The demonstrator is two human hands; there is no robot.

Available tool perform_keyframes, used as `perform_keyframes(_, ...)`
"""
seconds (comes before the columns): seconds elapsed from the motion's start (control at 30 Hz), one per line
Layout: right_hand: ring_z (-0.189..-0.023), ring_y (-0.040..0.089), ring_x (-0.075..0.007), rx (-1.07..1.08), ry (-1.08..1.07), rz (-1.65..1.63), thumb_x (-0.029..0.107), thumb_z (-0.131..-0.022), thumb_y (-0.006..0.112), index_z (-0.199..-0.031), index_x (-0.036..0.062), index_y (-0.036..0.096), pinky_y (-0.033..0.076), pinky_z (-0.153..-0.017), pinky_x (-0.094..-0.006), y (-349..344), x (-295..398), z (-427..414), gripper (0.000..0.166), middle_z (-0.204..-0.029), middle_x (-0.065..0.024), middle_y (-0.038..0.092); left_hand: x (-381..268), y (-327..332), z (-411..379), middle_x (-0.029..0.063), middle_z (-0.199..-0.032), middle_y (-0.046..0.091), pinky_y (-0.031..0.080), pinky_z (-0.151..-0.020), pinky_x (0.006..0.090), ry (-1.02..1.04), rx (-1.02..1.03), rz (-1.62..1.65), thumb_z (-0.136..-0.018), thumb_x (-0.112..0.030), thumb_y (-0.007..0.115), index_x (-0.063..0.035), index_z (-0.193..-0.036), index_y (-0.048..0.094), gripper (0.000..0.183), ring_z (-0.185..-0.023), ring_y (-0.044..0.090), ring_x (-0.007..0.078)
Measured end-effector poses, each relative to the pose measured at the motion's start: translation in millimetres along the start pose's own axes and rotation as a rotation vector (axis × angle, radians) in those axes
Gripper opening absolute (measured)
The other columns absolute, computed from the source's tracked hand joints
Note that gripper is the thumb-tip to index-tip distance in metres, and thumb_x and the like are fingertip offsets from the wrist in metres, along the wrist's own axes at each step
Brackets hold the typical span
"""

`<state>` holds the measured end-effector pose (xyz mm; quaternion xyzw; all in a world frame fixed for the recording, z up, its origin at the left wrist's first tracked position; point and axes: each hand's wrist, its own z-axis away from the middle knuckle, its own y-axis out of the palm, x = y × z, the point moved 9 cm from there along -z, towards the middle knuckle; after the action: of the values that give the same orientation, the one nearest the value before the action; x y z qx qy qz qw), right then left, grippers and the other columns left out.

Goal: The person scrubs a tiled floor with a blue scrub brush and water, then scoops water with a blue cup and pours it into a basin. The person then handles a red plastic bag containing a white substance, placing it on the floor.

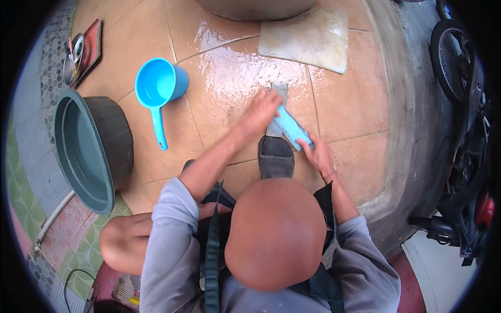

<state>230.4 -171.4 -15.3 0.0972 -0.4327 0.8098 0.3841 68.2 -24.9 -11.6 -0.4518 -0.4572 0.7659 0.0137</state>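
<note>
My left hand point(263, 107) grips the far end of a light-blue flat bar point(291, 127) with a dark edge. The fingers of my right hand point(319, 150) hold its near end. What the bar is I cannot tell for certain. It lies slantwise across a narrow grey flat strip point(279, 90), partly covering it. The strip's near end meets a black object point(276, 158), perhaps footwear, in front of my bent knee point(276, 234). Wet orange floor tiles point(223, 78) spread beyond my hands.
A blue plastic dipper point(178, 80) stands to the left. Farther left, a large grey-green basin point(119, 137) is tilted in view. A red tray point(93, 43) with metal dishes lies at the upper left. Ahead is a pale slab point(309, 41); a motorcycle point(465, 156) stands right.
</note>
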Motion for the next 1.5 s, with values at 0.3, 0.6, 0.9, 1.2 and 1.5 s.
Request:
perform_keyframes(0.3, -0.097, 0.068, -0.0456, -0.116, -0.117, -0.048, 0.050, -0.096, 0.063, -0.120, 0.0094, 0.069, 0.053, -0.081, -0.0511, -26, 67, -64, 0.047, -0.098, -0.0260, 0.072, 32, -68, -61, 0.0198, -0.110, 0.061, 0.053, -0.089, 0.0447, -0.007, -0.087, -0.152, -0.084, 0.004, 0.066, 0.0005, -0.108, 0.065, 0.025, -0.103, 0.058, 0.0363)
perform_keyframes(0.6, -0.098, 0.068, -0.0461, 0.047, -0.091, -0.020, 0.049, -0.097, 0.063, -0.120, 0.0090, 0.068, 0.053, -0.081, -0.0513, -2, 2, -7, 0.046, -0.098, -0.0266, 0.071, 3, -6, 1, 0.0143, -0.112, 0.061, 0.052, -0.091, 0.0419, -0.124, 0.007, 0.125, -0.085, -0.004, 0.074, -0.0043, -0.113, 0.069, 0.029, -0.101, 0.055, 0.0315)
perform_keyframes(0.9, -0.091, 0.070, -0.0414, 0.127, -0.154, -0.150, 0.027, -0.088, 0.077, -0.124, 0.0067, 0.048, 0.053, -0.080, -0.0463, -29, 40, -28, 0.051, -0.098, -0.0195, 0.070, 9, -69, -32, 0.0168, -0.110, 0.064, 0.051, -0.094, 0.0439, -0.003, -0.077, 0.140, -0.085, 0.000, 0.073, -0.0016, -0.113, 0.069, 0.029, -0.107, 0.061, 0.0375)
perform_keyframes(1.2, -0.088, 0.070, -0.0425, 0.173, -0.173, -0.092, 0.032, -0.084, 0.079, -0.119, 0.0050, 0.041, 0.053, -0.079, -0.0469, -45, 49, -33, 0.059, -0.094, -0.0235, 0.068, 7, -66, -18, 0.0181, -0.108, 0.066, 0.051, -0.095, 0.0437, -0.150, -0.132, 0.134, -0.085, 0.000, 0.072, 0.0006, -0.111, 0.071, 0.026, -0.108, 0.062, 0.0374)
perform_keyframes(1.5, -0.077, 0.066, -0.0370, 0.148, -0.187, -0.097, 0.035, -0.091, 0.076, -0.118, 0.0060, 0.044, 0.050, -0.072, -0.0440, -52, 64, -33, 0.050, -0.083, -0.0222, 0.063, -12, -84, -32, 0.0146, -0.107, 0.067, 0.052, -0.091, 0.0438, 0.008, -0.108, 0.030, -0.084, 0.001, 0.072, -0.0003, -0.108, 0.071, 0.025, -0.098, 0.063, 0.0362)
